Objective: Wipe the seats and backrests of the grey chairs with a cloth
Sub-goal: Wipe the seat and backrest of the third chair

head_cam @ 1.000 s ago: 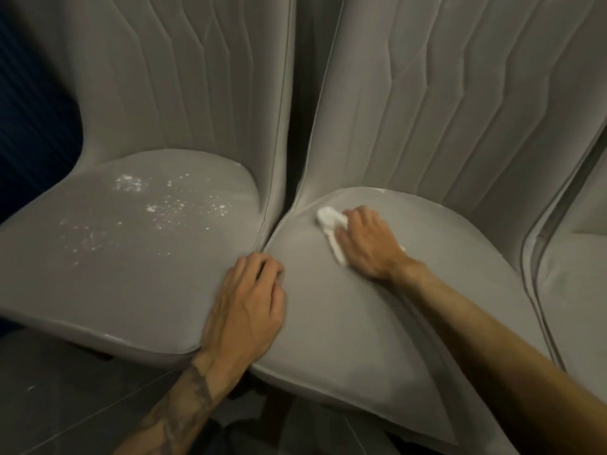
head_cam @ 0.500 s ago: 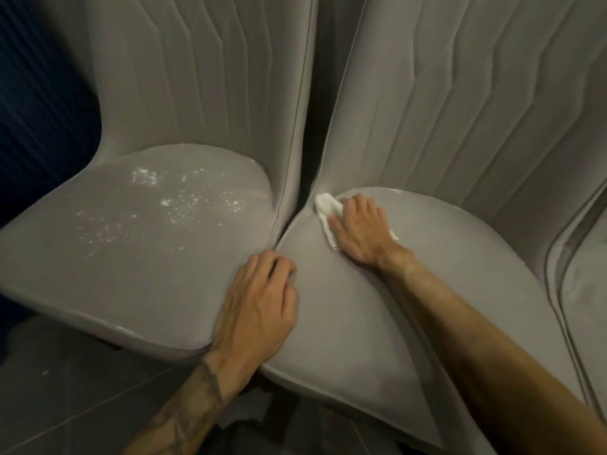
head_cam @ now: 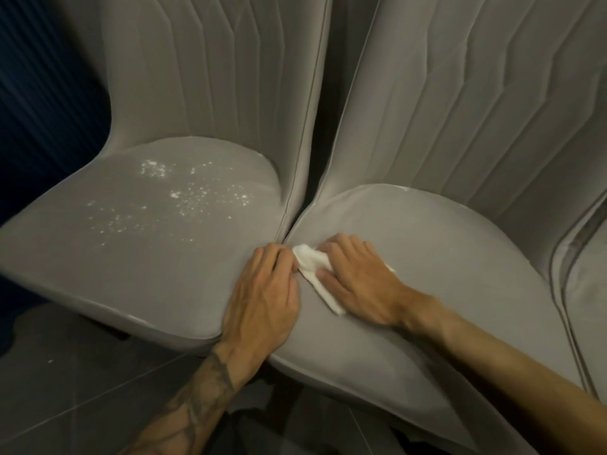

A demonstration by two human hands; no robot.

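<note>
Head view only: right hand [head_cam: 358, 280] lies flat, fingers fairly straight, pressing the white cloth [head_cam: 312, 267] onto the middle chair seat [head_cam: 443, 257] near its front-left edge, palm down rather than a grip; part of the cloth is hidden under the palm. Left hand [head_cam: 262, 297] is also flat and relaxed, holding nothing, resting across the seam where the two seats meet; its fingertips sit right at the cloth's edge, can't tell if they touch. Middle seat reads clean wherever it's visible, so I'd call that one nearly done. Left chair seat [head_cam: 115, 257] carries a scatter of white specks [head_cam: 184, 198] over its middle and back, so it looks unwiped. Left backrest [head_cam: 213, 77] and middle backrest [head_cam: 460, 93] show no visible dirt, can't tell if either has been wiped. A third chair [head_cam: 588, 274] is cut off at the right edge, state unknown. Estimate: early to mid task, one seat about finished, left seat, backrests and probably the third chair left to do
</note>
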